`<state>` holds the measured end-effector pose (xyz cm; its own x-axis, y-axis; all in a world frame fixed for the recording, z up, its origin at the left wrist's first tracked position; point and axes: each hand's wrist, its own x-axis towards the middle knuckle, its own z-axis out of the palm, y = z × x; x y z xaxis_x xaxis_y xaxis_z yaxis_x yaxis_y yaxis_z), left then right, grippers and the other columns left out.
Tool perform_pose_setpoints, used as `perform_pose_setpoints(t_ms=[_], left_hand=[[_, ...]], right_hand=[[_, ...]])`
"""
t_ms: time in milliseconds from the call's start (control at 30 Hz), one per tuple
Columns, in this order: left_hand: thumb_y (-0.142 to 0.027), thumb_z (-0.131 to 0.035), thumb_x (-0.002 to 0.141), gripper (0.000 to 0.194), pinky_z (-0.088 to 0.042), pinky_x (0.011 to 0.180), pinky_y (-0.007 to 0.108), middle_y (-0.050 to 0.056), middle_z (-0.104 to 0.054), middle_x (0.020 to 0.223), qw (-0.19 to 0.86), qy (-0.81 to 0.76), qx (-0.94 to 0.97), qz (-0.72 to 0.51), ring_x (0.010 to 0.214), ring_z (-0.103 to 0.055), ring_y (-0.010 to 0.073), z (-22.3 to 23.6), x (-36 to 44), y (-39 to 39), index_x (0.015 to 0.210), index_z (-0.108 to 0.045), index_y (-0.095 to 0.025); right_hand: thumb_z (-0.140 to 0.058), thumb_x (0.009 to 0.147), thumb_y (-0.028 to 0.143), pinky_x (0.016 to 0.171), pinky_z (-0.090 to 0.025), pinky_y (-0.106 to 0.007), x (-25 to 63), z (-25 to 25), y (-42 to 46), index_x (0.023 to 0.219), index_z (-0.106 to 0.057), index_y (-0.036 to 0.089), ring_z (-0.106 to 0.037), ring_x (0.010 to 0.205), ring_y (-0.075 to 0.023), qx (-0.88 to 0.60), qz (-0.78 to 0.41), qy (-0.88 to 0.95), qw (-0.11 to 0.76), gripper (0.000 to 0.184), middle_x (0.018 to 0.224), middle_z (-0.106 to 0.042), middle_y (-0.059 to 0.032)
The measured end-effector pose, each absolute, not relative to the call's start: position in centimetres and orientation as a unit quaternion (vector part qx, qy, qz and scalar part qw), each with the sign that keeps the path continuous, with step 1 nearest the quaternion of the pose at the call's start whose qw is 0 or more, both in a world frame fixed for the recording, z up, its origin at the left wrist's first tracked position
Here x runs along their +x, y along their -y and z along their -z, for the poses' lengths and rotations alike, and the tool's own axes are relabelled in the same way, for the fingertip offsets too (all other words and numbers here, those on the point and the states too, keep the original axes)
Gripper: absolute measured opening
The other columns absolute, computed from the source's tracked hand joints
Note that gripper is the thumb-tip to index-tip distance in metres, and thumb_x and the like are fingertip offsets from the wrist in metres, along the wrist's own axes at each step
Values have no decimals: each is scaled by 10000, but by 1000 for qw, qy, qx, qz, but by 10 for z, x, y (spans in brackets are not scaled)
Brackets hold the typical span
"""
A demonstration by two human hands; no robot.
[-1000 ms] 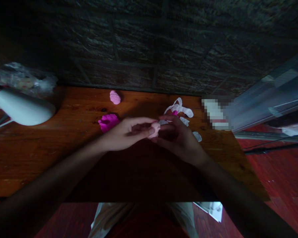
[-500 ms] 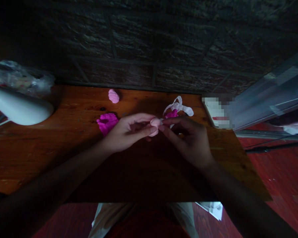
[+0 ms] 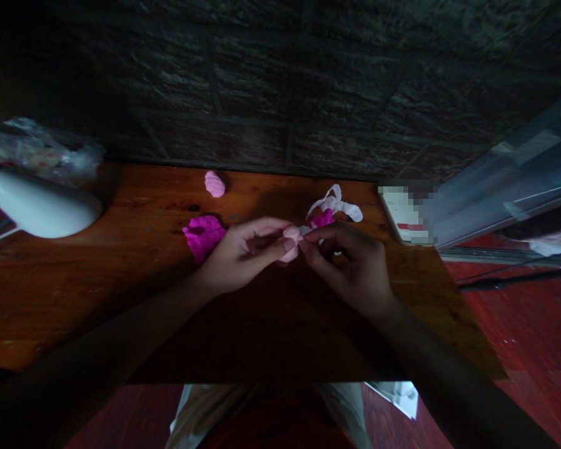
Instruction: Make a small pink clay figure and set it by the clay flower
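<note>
Above the table, my left hand (image 3: pixel 243 252) is closed around a pale pink lump (image 3: pixel 290 244) that looks like soft modelling clay, with the thumb across its near side. The thumb and forefinger of my right hand (image 3: pixel 350 259) pinch the lump's right edge. Part of the lump is hidden by fingers. A crumpled magenta piece (image 3: pixel 202 236) lies just left of my left hand. Behind my right hand are a smaller magenta piece (image 3: pixel 322 218) and some thin, curling white strips (image 3: pixel 339 204). Farther back rests another pink lump (image 3: pixel 214 184).
A white lamp-like object (image 3: pixel 47 202) and a clear plastic bag (image 3: pixel 51 149) are at the left of the wooden table (image 3: pixel 135 218). A pale box-like item, partly blurred (image 3: pixel 404 218), sits at the right end. A dark brick wall (image 3: pixel 252 137) rises behind.
My right fingertips have shifted slightly and pinch the lump's right edge more closely. My left hand keeps its hold. The view has moved a little.
</note>
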<state>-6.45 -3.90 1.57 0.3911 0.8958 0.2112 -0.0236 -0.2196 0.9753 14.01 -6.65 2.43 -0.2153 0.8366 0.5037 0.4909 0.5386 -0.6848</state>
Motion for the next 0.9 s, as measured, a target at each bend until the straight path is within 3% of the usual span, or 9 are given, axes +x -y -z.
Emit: perform_pose_setpoints(t_ms=[167,367,467,667,900], left_hand=[[-315,-754,898,236,-610,739,275,57,-781,926,522,-338,648,-439,815,-723,162,-16,-65,37,1062,-749,-145],[-330,-778,881,395,-658,786,294,96,-786,1194,584,-348,594,-430,1046,-761,233,-18,-66,38,1237,-711,-174],[-348,-768,890,393,-669,744,294,104,-782,1211,601,-343,588,-419,1031,-768,243,-18,-66,39,1238,-714,-172],[-303,-769,889,334,-659,817,293,89,-802,1127,571,-328,615,-434,1000,-773,219,-17,-65,40,1194,-742,-170],[-336,-759,901,360,-657,803,314,111,-801,1129,546,-331,628,-445,980,-770,223,-13,-64,40,1212,-730,-158]], right_hand=[[-721,922,267,595,-522,-299,139,-25,68,952,-737,244,-648,619,-137,-445,-188,751,451,41,794,-758,1],[-775,843,248,628,-592,-316,140,-28,65,813,-719,246,-714,713,-167,-444,-354,633,526,63,873,-796,-16],[-801,805,240,556,-578,-304,140,-30,63,776,-710,252,-672,616,-149,-439,-390,603,540,97,833,-788,-1],[-759,853,205,632,-579,-287,139,-29,65,998,-786,256,-715,732,-154,-425,-372,649,509,156,896,-801,-9],[-763,881,249,571,-560,-275,139,-27,66,1049,-805,253,-664,639,-135,-456,-375,630,505,173,800,-780,5]])
